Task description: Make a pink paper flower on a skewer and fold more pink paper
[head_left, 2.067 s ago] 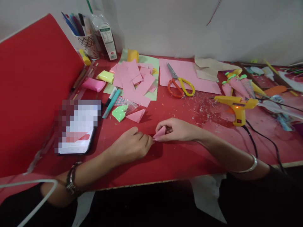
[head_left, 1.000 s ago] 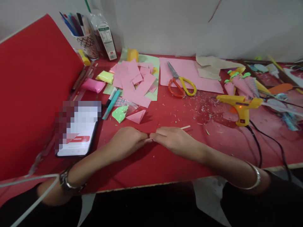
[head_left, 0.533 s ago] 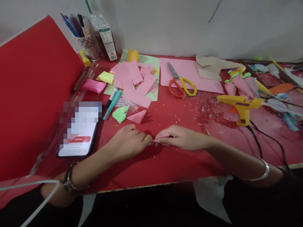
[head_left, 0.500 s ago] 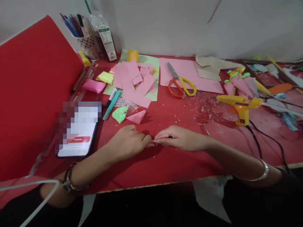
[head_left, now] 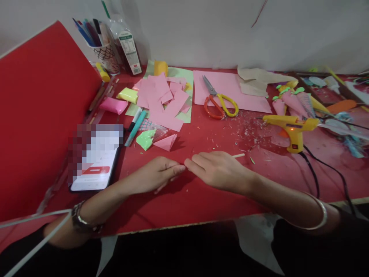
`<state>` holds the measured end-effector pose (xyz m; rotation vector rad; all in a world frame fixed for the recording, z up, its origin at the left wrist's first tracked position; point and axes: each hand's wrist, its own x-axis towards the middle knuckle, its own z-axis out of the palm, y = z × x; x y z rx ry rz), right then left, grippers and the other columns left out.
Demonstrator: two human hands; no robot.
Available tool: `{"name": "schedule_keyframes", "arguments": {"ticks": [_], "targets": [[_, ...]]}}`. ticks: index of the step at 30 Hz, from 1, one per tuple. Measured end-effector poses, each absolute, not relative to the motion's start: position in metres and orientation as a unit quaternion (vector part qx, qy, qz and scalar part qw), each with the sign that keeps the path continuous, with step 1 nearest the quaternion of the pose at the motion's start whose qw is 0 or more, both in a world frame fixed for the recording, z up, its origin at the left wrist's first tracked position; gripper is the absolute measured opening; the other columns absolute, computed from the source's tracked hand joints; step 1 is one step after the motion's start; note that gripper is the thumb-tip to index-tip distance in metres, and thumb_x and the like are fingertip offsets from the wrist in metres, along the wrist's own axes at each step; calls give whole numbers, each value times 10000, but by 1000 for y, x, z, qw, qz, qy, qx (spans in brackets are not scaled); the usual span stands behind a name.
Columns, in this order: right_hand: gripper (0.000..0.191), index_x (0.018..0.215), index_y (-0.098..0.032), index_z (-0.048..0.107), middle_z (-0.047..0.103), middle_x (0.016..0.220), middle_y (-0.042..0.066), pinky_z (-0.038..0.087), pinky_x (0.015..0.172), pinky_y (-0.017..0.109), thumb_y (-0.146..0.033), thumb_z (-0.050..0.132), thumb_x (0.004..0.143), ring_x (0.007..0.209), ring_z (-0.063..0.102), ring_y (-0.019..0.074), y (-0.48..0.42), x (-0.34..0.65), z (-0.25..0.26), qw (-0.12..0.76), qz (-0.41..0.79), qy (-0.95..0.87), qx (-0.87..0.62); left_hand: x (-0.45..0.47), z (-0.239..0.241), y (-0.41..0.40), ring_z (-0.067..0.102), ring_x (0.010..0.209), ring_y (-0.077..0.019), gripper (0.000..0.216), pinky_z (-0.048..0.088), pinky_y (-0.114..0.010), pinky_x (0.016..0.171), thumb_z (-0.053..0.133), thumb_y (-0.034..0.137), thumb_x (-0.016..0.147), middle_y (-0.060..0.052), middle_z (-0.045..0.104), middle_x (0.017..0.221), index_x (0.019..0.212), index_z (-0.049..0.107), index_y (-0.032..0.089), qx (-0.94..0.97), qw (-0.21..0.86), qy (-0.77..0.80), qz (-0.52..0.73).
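My left hand [head_left: 158, 174] and my right hand [head_left: 217, 169] meet over the red table, their fingertips nearly touching. The left thumb and fingers are pinched together; what they hold, if anything, is hidden. My right hand is palm down, its fingers curled and covering whatever lies under them. A thin pale stick [head_left: 238, 155] pokes out behind the right knuckles; whether it is held or lying there I cannot tell. Just beyond the left hand lie a folded pink paper piece [head_left: 165, 142] and a green packet [head_left: 146, 139].
Orange-and-yellow-handled scissors [head_left: 220, 102] rest on a pink sheet [head_left: 248, 102]. A yellow glue gun [head_left: 294, 129], its light lit, trails a cable at right. Pink paper scraps [head_left: 161, 96] lie in the middle back. A phone [head_left: 99, 165], a bottle [head_left: 129, 52] and a pen cup [head_left: 105, 57] are at left.
The folded pink paper seen at my right fingers is now hidden. My right hand has turned palm down over it, my left hand has rotated, and a pale stick end now shows.
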<state>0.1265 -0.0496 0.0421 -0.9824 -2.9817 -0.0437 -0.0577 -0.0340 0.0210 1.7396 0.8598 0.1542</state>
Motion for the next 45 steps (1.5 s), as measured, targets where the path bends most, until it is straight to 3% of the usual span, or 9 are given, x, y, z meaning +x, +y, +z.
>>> {"name": "schedule_keyframes", "arguments": {"ticks": [5, 11, 14, 19, 26, 33, 35, 41, 45], "targets": [[286, 818, -141, 583, 561, 607, 24, 193, 447, 265, -107, 303, 863, 537, 458, 119, -48, 127, 46, 7, -16, -947, -321, -57, 25, -35, 316, 287, -61, 405, 289, -167, 353, 221, 409, 877, 89, 338, 327, 574, 368, 183, 722, 593, 352, 51], [313, 782, -142, 580, 624, 742, 22, 347, 586, 213, -237, 307, 902, 667, 543, 99, -37, 134, 48, -7, 362, -860, -360, -56, 24, -33, 405, 399, -109, 461, 268, -252, 447, 179, 201, 910, -2, 502, 451, 642, 548, 135, 960, 22, 248, 131], [326, 782, -134, 578, 615, 724, 16, 363, 621, 203, -256, 302, 908, 667, 543, 88, -33, 133, 46, -1, 419, -843, -337, -58, 20, -31, 372, 368, -111, 492, 237, -265, 443, 167, 198, 914, 9, 466, 407, 606, 546, 145, 968, -51, 212, 123], [298, 834, -141, 578, 633, 749, 45, 263, 500, 230, -290, 328, 901, 628, 543, 125, -39, 127, 41, -82, 201, -900, -378, -59, 13, -30, 379, 382, -106, 486, 192, -250, 425, 218, 313, 909, 6, 478, 428, 560, 517, 153, 951, 47, 291, 92], [305, 771, -139, 542, 555, 584, 37, 183, 445, 269, -100, 258, 876, 518, 465, 124, -50, 127, 38, -22, -63, -940, -335, -56, 25, -36, 357, 359, -58, 412, 277, -171, 394, 288, 360, 880, 70, 378, 379, 529, 374, 163, 814, 448, 361, 83], [349, 811, -140, 550, 564, 608, 44, 199, 456, 282, -73, 212, 873, 549, 465, 128, -47, 128, 38, -10, -113, -945, -305, -55, 26, -37, 257, 270, -60, 404, 278, -163, 326, 181, 390, 892, 104, 278, 302, 568, 325, 198, 676, 655, 335, 48], [309, 797, -141, 553, 570, 609, 43, 179, 445, 278, -103, 256, 876, 543, 469, 130, -47, 128, 39, -38, -62, -942, -328, -54, 24, -37, 341, 310, -69, 412, 303, -174, 359, 203, 372, 896, 77, 359, 339, 572, 375, 184, 751, 556, 351, 62], [326, 794, -149, 560, 593, 646, 18, 231, 468, 234, -309, 300, 908, 539, 481, 101, -37, 130, 47, -108, 188, -905, -365, -54, 19, -35, 417, 378, -119, 402, 271, -262, 445, 226, 158, 896, -4, 517, 426, 652, 546, 142, 956, -49, 254, 136], [359, 776, -156, 563, 608, 682, 11, 280, 517, 218, -318, 275, 916, 587, 518, 92, -31, 130, 47, -86, 256, -899, -345, -56, 16, -34, 382, 348, -116, 406, 236, -265, 439, 245, 137, 888, 5, 486, 389, 615, 546, 149, 958, -99, 237, 126]]}}
